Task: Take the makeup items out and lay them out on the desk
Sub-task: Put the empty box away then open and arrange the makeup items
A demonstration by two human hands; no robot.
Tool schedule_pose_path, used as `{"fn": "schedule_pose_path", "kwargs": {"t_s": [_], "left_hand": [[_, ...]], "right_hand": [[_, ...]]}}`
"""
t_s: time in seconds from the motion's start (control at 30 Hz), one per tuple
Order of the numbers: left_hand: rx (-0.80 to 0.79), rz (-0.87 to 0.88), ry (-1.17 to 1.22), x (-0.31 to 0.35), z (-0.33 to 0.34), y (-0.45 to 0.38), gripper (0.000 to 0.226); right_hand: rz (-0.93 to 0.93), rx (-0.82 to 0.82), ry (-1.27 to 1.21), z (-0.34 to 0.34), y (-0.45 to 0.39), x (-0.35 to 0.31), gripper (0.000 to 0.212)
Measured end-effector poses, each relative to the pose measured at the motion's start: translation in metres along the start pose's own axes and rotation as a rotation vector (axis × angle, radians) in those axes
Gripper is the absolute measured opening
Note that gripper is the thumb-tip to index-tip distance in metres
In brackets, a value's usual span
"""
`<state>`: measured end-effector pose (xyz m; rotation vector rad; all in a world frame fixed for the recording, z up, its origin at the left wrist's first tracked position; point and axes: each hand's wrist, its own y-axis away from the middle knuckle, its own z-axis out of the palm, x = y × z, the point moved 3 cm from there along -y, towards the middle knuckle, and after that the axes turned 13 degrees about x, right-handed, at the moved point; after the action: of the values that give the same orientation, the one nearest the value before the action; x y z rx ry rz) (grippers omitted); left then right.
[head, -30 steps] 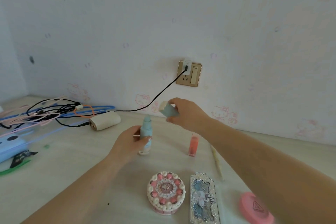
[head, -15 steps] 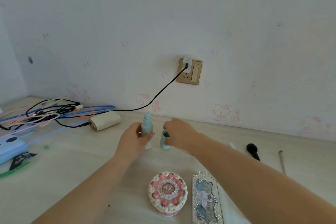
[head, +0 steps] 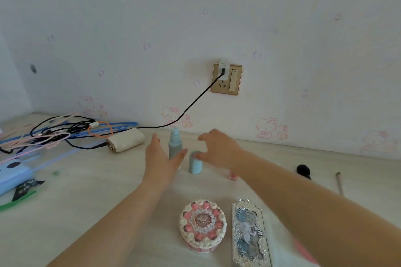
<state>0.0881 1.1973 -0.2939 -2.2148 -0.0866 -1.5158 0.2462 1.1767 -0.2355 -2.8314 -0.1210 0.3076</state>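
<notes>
One blue bottle stands upright, nozzle up, near the wall; its one cap stands just right of it. Left hand and right hand flank them, fingers released, gripping nothing. One cake-shaped case and one ornate palette lie nearer.

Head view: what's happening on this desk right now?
A person is laying makeup items out on a desk. Both hands are open around a pale blue bottle and its separate cap, which stand side by side near the wall. The left hand sits beside the bottle; the right hand hovers at the cap, gripping nothing. A cake-shaped case and an ornate silver palette lie nearer the camera.
</notes>
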Motion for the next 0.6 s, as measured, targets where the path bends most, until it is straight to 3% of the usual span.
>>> {"fn": "schedule_pose_path", "kwargs": {"t_s": [0.13, 0.23, 0.4, 0.5, 0.6], "left_hand": [[0.126, 0.266, 0.229, 0.031, -0.019, 0.022, 0.067], [-0.056, 0.378, 0.306, 0.052, -0.009, 0.045, 0.046], [-0.447, 0.255, 0.064, 0.053, 0.047, 0.070, 0.071], [-0.506, 0.102, -0.012, 0.046, 0.071, 0.073, 0.077], [-0.498, 0.148, -0.150, 0.045, 0.081, 0.070, 0.060]], "right_hand": [[0.021, 0.119, -0.051, -0.049, 0.002, 0.035, 0.043], [0.023, 0.063, 0.000, -0.063, 0.012, 0.062, 0.038], [0.047, -0.089, -0.004, -0.046, 0.031, 0.072, 0.042], [0.053, -0.106, -0.018, -0.037, 0.038, 0.067, 0.045], [0.056, -0.101, -0.003, -0.033, 0.042, 0.062, 0.043]]}}
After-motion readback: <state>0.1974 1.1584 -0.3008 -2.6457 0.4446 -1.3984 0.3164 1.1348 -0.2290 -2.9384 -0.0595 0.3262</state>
